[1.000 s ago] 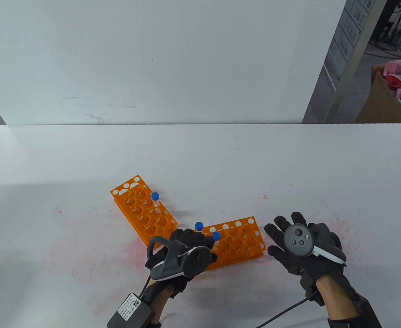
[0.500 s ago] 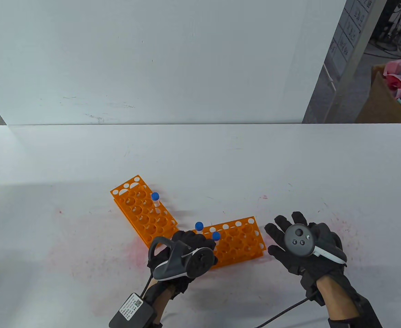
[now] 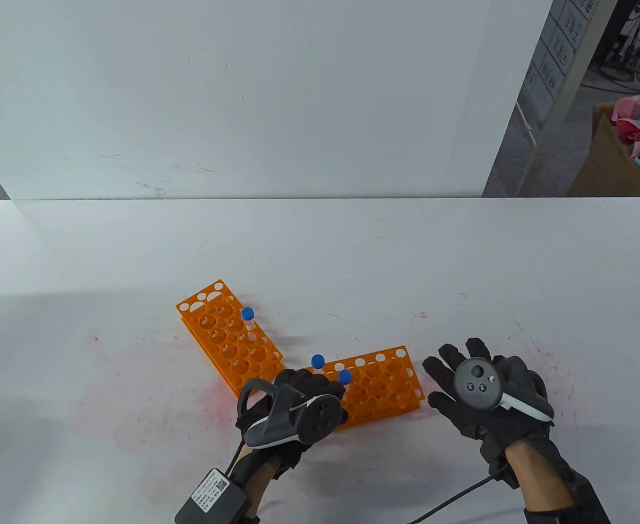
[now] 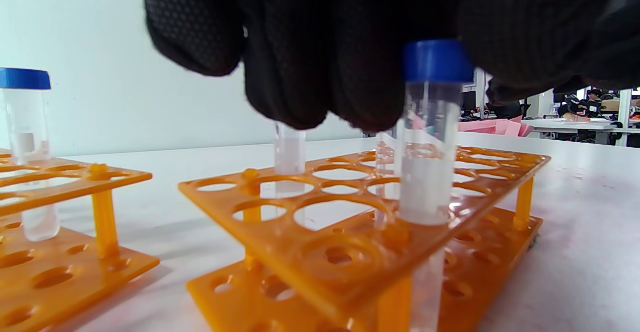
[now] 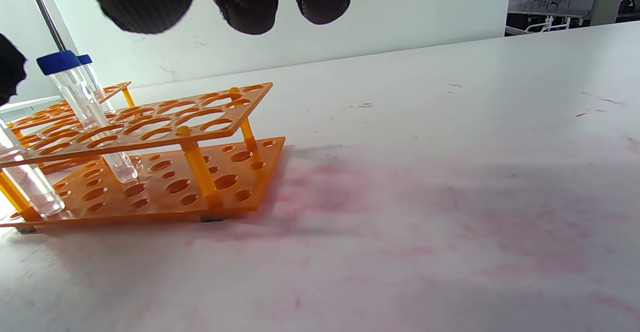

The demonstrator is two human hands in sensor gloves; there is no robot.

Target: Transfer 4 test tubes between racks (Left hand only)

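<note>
Two orange racks lie on the table: the left rack holds one blue-capped tube. The right rack shows two blue caps, one at the back and one nearer. My left hand sits over the right rack's left end with fingers curled down. In the left wrist view my fingers close over the top of a clear tube and hide its cap. A capped tube stands free beside them. My right hand rests open on the table, right of the rack.
A white wall panel stands behind the table. A cardboard box with pink paper is off the table's far right. Pink stains mark the tabletop around the racks. A cable and a black box hang from my left wrist.
My left hand has shifted slightly right and toward me over the right rack's left end, then held still. The visible tubes and my right hand have not moved.
</note>
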